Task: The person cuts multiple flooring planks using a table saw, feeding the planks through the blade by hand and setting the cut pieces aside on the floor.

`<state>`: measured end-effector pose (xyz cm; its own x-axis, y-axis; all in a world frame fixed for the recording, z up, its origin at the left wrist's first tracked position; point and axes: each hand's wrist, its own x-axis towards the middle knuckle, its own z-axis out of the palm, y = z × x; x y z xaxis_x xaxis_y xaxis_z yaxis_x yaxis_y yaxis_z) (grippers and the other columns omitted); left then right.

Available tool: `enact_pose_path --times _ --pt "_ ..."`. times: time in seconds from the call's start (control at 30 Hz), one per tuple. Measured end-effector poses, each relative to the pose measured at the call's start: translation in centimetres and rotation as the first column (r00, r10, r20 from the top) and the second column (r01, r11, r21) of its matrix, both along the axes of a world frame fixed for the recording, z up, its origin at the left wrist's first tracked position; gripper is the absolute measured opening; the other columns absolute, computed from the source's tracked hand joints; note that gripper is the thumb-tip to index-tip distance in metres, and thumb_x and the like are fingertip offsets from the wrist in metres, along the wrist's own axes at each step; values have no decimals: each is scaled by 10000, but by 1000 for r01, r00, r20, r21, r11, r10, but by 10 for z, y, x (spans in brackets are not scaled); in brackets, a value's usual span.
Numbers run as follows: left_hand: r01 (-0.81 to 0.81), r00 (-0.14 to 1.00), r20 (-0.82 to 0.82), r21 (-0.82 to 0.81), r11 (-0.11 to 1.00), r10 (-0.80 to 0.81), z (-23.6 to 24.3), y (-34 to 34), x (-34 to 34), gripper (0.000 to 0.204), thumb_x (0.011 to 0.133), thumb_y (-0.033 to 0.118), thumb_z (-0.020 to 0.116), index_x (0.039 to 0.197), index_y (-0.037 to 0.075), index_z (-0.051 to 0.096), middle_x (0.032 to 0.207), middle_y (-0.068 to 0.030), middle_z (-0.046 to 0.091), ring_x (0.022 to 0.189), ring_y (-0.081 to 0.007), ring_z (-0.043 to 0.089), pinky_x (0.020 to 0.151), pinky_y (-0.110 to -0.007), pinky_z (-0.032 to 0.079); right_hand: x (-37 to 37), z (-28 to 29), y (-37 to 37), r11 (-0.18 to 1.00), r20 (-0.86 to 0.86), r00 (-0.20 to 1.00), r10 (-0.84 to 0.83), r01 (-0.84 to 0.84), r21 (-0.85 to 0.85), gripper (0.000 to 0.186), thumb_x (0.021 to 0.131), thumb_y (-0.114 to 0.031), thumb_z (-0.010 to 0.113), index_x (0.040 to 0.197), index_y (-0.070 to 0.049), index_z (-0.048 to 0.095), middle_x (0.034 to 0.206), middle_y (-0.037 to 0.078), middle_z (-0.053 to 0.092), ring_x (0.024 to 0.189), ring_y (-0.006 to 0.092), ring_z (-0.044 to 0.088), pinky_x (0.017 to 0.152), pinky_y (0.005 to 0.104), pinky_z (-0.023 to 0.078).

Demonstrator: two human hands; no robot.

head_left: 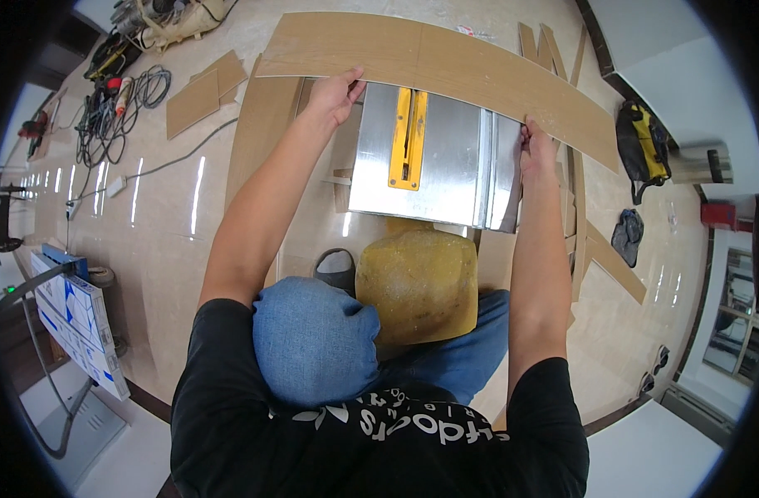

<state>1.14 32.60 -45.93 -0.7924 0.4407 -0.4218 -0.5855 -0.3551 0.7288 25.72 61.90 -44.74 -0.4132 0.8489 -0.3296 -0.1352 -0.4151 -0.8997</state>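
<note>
left hand (336, 97) and right hand (538, 149) grip a long brown wood-toned board (421, 51) by its near edge, spaced seemingly to steady it across a silver metal bench (452, 158).

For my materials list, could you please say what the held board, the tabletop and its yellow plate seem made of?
Board: probably wood-based panel, matte; brown face, thin edge. Tabletop: apparently bare metal; silvery sheen. Yellow plate: painted metal or plastic; bright colour.
</note>
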Motion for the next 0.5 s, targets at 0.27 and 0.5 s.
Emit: enact_pose_path --times 0.27,0.5 --pt "-18 1000 10 -12 1000 18 2 0 3 236 879 23 640 1099 47 560 1040 -72 590 938 -160 579 777 -232 529 0 1 0 1000 18 1000 -8 9 -25 43 872 -43 647 913 -56 640 750 10 602 620 112 534 560 239 429" --pt "-21 999 43 -1 1000 21 4 0 7 256 868 4 642 1102 67 559 1041 -63 589 939 -166 584 798 -243 532 6 0 1 999 -41 998 37 -37 12 69 869 -33 640 935 -51 633 780 8 604 638 111 537 576 244 436"
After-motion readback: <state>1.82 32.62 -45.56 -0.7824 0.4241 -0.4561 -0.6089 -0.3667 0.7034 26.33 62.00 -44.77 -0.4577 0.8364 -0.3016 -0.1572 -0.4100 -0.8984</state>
